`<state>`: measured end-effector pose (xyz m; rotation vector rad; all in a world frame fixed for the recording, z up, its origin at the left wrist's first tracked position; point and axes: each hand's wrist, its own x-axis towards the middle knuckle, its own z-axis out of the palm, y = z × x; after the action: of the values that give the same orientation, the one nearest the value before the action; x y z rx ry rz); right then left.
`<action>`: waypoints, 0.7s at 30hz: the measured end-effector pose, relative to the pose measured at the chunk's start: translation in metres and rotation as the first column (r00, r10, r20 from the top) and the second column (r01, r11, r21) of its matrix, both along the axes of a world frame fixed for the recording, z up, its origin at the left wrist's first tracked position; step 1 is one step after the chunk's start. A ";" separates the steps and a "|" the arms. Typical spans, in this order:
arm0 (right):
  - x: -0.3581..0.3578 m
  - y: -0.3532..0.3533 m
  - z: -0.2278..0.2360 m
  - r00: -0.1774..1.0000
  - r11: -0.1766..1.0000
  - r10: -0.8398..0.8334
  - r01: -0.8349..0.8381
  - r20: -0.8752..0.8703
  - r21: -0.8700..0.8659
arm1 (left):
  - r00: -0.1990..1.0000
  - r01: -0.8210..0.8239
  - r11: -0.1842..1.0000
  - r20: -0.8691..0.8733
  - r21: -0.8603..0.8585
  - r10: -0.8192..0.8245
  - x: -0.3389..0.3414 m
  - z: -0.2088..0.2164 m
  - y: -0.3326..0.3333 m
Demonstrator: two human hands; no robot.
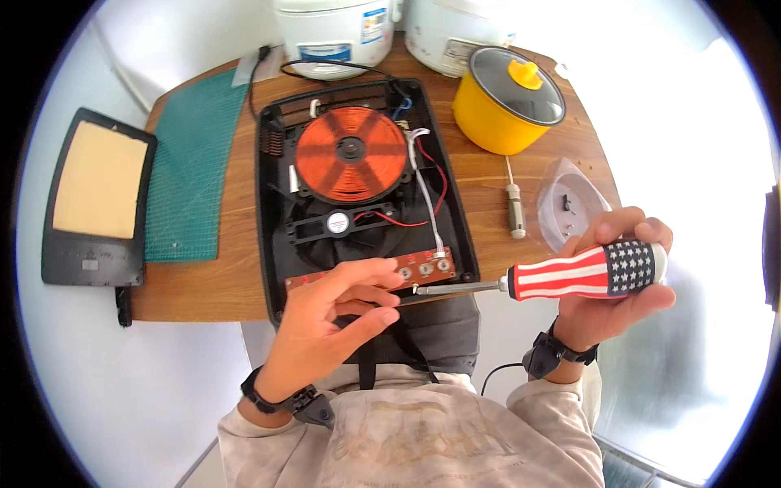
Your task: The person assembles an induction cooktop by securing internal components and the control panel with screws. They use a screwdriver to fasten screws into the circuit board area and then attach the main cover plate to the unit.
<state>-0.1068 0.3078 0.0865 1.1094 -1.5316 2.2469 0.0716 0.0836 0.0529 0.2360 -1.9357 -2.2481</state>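
My right hand grips a screwdriver by its thick handle, which has red and white stripes and white stars on dark blue. Its metal shaft points left, and a tiny bit of something, too small to name, shows at the tip. Just left of that tip is my left hand, thumb and fingers apart and curved, with nothing visible between them. Beyond both hands lies an opened induction cooker base. Inside it are a copper coil, a fan and a reddish-brown circuit board, partly hidden by my left hand.
A second screwdriver lies beside a clear plastic dish with small dark parts. Behind stand a yellow lidded pot and two white cookers. A green cutting mat and a black-framed panel are at left.
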 end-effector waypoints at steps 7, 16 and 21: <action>0.025 -0.024 0.005 0.999 0.996 0.035 -0.034 -0.019 0.080 | 0.999 0.024 0.982 -0.050 0.188 -0.015 0.010 -0.019 -0.011; 0.024 -0.018 -0.001 0.996 1.000 0.021 -0.020 -0.088 0.008 | 0.981 -0.095 0.988 -0.156 0.117 0.113 0.011 -0.028 -0.007; 0.023 -0.016 -0.005 0.998 0.999 -0.006 0.003 -0.069 -0.046 | 0.968 -0.146 0.984 -0.218 -0.100 0.122 0.009 -0.027 -0.008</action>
<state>-0.0842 0.2922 0.0812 1.1564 -1.4470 2.2054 0.0801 0.0760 0.0263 0.1047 -1.8703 -1.9812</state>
